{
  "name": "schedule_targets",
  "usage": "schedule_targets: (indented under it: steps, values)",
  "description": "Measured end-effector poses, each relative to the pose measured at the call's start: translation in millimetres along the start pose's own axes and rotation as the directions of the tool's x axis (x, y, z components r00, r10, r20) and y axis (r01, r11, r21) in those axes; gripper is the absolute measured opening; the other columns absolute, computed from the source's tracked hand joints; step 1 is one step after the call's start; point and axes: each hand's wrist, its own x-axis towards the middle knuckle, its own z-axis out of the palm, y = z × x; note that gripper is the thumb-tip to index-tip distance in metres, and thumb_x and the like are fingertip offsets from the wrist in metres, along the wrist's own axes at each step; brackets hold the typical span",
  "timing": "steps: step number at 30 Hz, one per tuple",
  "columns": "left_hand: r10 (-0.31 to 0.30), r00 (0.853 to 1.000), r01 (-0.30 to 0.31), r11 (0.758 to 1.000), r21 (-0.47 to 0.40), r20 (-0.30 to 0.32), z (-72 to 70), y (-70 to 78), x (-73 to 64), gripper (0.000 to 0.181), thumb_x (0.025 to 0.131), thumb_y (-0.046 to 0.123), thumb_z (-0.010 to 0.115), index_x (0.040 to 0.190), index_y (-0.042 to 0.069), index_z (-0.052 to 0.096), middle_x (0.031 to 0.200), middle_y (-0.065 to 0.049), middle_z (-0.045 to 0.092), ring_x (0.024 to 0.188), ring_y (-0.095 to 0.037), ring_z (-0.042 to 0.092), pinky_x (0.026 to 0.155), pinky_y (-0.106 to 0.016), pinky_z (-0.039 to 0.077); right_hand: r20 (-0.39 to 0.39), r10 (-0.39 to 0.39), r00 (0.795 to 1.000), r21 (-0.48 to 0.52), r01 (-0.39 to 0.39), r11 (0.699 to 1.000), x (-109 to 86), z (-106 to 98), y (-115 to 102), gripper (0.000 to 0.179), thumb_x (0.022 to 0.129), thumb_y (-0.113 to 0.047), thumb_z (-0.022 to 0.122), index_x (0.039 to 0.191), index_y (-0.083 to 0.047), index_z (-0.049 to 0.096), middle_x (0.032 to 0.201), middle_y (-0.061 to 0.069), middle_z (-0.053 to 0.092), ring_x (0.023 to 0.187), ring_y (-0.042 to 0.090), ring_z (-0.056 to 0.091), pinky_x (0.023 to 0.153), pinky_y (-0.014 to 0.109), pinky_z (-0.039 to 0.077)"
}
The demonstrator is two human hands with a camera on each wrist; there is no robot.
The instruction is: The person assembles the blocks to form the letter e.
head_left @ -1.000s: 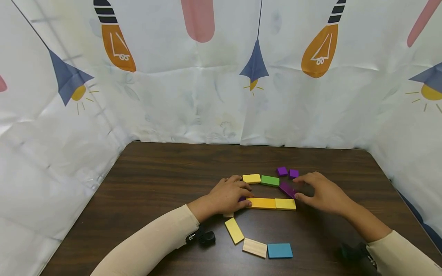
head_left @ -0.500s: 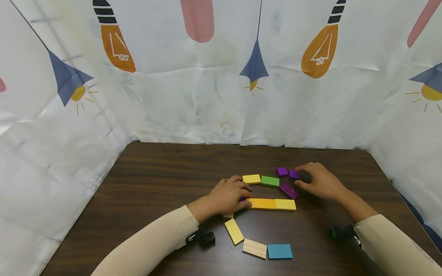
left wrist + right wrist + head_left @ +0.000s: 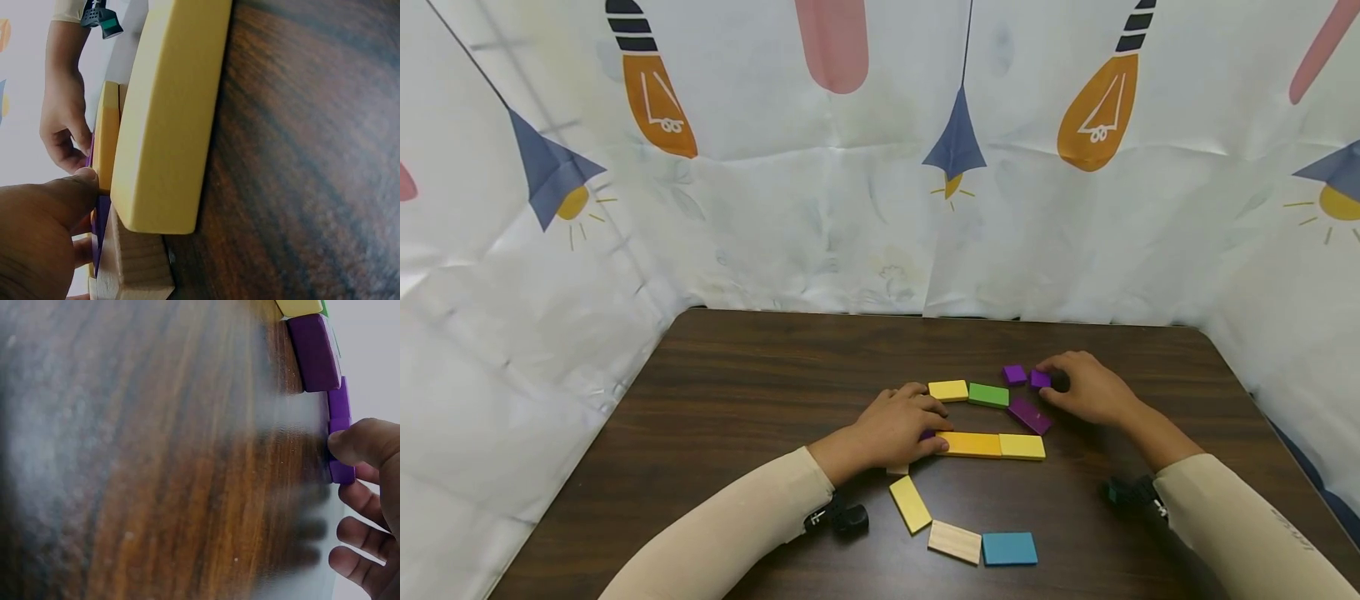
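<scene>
My left hand (image 3: 891, 427) lies over the left end of the block row, with its thumb at the end of an orange-yellow block (image 3: 972, 444) and its fingers spread toward a yellow block (image 3: 947, 390). Partly hidden under it are a purple block (image 3: 101, 226) and a plain wooden block (image 3: 140, 259). At the back right, my right hand (image 3: 1090, 387) pinches a small purple cube (image 3: 1040, 379) between thumb and index finger, the other fingers loose. Beside that cube sits another purple cube (image 3: 1014, 375); a longer dark purple block (image 3: 1028, 415) lies nearer.
A green block (image 3: 988, 395) touches the back yellow block. A light yellow block (image 3: 1022, 447) continues the middle row. Toward the front, a slanted yellow block (image 3: 910, 504), a wooden block (image 3: 955, 542) and a blue block (image 3: 1010, 548) form a curve on the dark table (image 3: 760, 375).
My right hand has moved back from beside the long purple block to the right-hand purple cube, and its thumb and index finger have closed on it. The left hand has stayed in place.
</scene>
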Motion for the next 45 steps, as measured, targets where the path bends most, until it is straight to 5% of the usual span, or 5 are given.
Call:
schedule_targets:
  steps: [21, 45]
  values:
    - [-0.003, 1.0, 0.003, 1.0, -0.001, 0.002, -1.6, -0.1, 0.1, 0.038, 0.103, 0.052, 0.056, 0.134, 0.036, 0.069, 0.143, 0.012, 0.057, 0.145, -0.025, 0.036, 0.104, -0.054, 0.042, -0.054, -0.081, 0.995, -0.02, 0.08, 0.997, -28.0, -10, -5, 0.034, 0.091, -0.022, 0.078, 0.121, -0.008, 0.072, 0.12, 0.01, 0.068, 0.117, 0.037, 0.058, 0.094, 0.058, 0.049]
    - [0.005, 1.0, -0.005, 1.0, -0.002, -0.003, -0.7, -0.3, -0.1, 0.037, 0.103, 0.051, 0.056, 0.134, 0.035, 0.069, 0.142, 0.012, 0.058, 0.144, -0.024, 0.037, 0.104, -0.055, 0.041, -0.08, -0.203, 0.976, -0.068, 0.197, 0.978, -79.4, -8, -31, 0.036, 0.082, -0.021, 0.085, 0.117, -0.021, 0.073, 0.117, -0.007, 0.065, 0.111, 0.022, 0.061, 0.078, 0.039, 0.058]
